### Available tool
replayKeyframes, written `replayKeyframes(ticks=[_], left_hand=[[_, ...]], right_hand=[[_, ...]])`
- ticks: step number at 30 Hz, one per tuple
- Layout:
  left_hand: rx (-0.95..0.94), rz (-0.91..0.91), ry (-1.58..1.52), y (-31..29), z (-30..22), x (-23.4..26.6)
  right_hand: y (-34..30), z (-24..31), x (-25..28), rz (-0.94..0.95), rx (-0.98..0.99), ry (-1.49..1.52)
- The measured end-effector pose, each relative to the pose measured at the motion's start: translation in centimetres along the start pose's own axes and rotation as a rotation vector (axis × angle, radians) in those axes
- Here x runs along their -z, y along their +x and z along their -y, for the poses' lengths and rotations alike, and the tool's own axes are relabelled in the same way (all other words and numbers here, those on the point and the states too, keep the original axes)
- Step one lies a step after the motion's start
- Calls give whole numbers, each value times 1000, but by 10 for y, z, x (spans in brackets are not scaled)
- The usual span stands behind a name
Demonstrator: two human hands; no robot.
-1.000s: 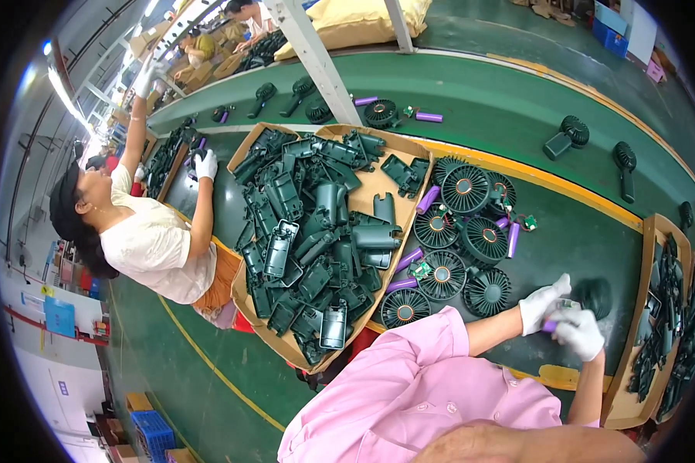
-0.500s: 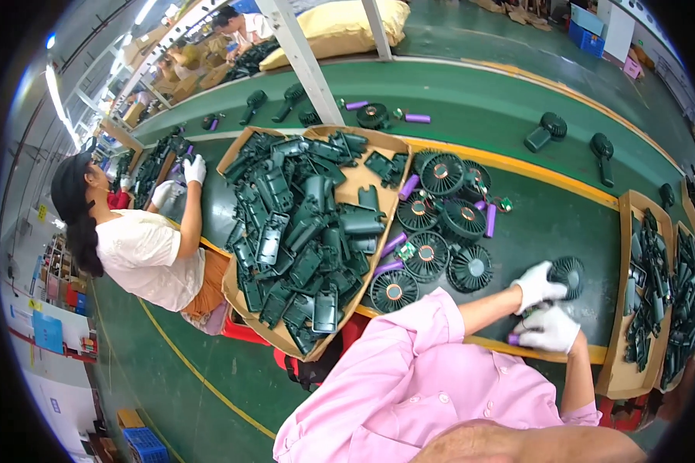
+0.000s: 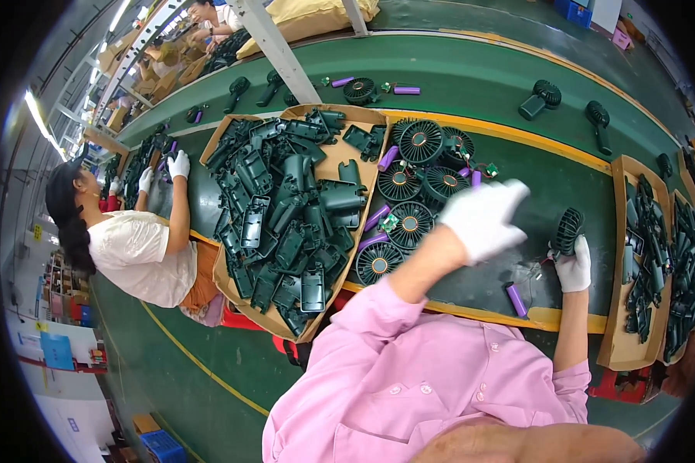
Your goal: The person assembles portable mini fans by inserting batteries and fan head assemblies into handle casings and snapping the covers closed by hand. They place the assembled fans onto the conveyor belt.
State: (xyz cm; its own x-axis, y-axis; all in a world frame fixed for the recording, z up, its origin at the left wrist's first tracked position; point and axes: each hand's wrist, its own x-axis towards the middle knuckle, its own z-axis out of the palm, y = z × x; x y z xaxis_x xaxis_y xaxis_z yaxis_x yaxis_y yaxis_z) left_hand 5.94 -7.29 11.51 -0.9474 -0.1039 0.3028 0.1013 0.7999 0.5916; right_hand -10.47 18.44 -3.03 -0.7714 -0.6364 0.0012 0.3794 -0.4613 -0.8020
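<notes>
I look through one fisheye camera, the left of a pair on my head. It faces down and forward, over my pink shirt (image 3: 440,370) at the near edge of the bench (image 3: 471,287). Beyond the far edge, it reaches also the green belt (image 3: 471,65). My left hand (image 3: 483,220) is nearer to the lens than my right hand (image 3: 575,266).

See a dark, slatted fan head (image 3: 570,230) held on edge. Find a purple cylinder (image 3: 516,299) lying to the fan head's lower left.
</notes>
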Motion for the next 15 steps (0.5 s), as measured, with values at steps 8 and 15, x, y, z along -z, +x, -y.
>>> replayKeyframes(ticks=[8, 15], left_hand=[[586, -75, 818, -92, 118, 79], [693, -100, 906, -100, 153, 62]], right_hand=[[0, 0, 8, 61, -89, 127], [-1, 4, -2, 155, -77, -85]])
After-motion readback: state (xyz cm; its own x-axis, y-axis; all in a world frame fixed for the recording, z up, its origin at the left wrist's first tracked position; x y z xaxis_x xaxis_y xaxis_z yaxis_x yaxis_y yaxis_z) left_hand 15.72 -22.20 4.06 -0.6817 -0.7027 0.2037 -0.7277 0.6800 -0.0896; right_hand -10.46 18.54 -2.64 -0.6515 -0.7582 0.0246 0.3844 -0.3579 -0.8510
